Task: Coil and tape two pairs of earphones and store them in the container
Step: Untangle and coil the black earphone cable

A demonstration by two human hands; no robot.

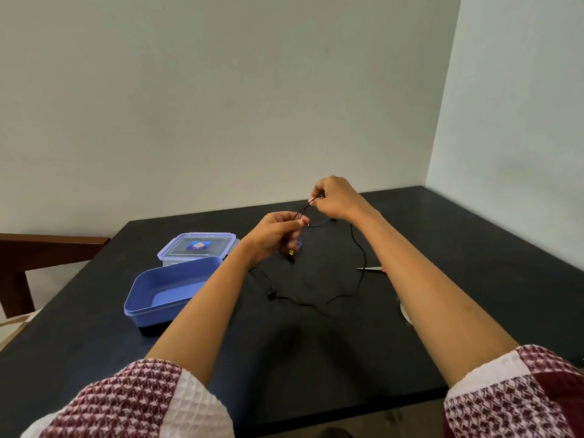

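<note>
Pinching a black earphone cable [360,248] above the dark table [474,248], both the left hand [275,235] and right hand [335,199] have fingers closed on it; blue container [158,298] sits open nearby.

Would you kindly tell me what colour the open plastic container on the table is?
The open plastic container is blue, seen in the head view.

Soft, even daylight fills the scene, brighter on the wall [512,99] at the right of the frame than on the greyer wall at centre. The black table [458,248] soaks up light, so the thin dark earphone cable [360,263] barely stands out. A faint, diffuse shadow lies beneath the forearms at lower centre. Wide-angle stretch bends the frame's edges. Detail is slightly soft throughout.
</note>
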